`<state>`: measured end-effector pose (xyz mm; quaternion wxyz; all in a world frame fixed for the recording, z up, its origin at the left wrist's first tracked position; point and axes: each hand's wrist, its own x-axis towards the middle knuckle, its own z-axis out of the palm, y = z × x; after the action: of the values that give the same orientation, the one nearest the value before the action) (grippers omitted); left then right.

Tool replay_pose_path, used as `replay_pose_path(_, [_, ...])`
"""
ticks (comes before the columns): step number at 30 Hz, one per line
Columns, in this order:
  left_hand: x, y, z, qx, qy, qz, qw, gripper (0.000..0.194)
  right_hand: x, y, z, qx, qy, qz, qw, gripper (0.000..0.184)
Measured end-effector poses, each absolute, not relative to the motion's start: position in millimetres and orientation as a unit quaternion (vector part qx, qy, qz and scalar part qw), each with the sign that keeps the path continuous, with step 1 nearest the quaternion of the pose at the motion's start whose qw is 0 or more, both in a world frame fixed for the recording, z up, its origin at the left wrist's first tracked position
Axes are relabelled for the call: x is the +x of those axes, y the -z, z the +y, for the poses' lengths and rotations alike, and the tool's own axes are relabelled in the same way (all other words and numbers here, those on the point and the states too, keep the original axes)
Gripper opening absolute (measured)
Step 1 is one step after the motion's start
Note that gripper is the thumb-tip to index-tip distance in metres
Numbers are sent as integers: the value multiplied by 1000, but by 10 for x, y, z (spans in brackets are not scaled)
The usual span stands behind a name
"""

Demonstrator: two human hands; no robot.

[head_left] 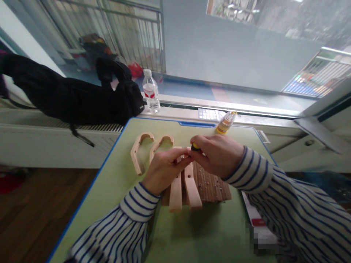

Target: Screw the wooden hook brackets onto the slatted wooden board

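Observation:
My right hand (216,155) is closed around a screwdriver (195,147), whose yellow and black handle shows between the fingers. My left hand (164,168) pinches at the tool's tip; whatever lies between those fingertips is hidden. Beneath both hands two bent wooden pieces, a left one (176,195) and a right one (192,193) with a dark hole, lie on a brown ridged block (212,184). Small screws or holes dot the block's top. Left of it, two more curved wooden pieces rest on the table, one outer (135,155) and one (161,140) partly behind my left hand.
The pale green table (109,204) has a blue edge. A small bottle of yellow liquid (225,123) stands at its back right. On the sill are a water bottle (150,93) and a black bag (82,98). A flat red-and-white item (257,221) lies under my right sleeve.

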<state>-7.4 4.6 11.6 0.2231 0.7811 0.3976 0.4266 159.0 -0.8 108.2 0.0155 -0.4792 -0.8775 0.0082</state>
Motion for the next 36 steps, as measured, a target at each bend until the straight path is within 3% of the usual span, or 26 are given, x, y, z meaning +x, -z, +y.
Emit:
replay_pose_path(12, [-101, -117, 49, 769, -422, 414, 245, 21, 1618, -1201, 96, -374, -20, -926, -42, 18])
replay_pose_path(30, [-113, -90, 94, 784, -377, 374, 323, 22, 1610, -1038, 82, -459, -32, -888, 6, 34])
replay_pose_path(36, [-82, -80, 65, 790, -392, 398, 253, 22, 1587, -1015, 72, -472, -33, -881, 21, 35])
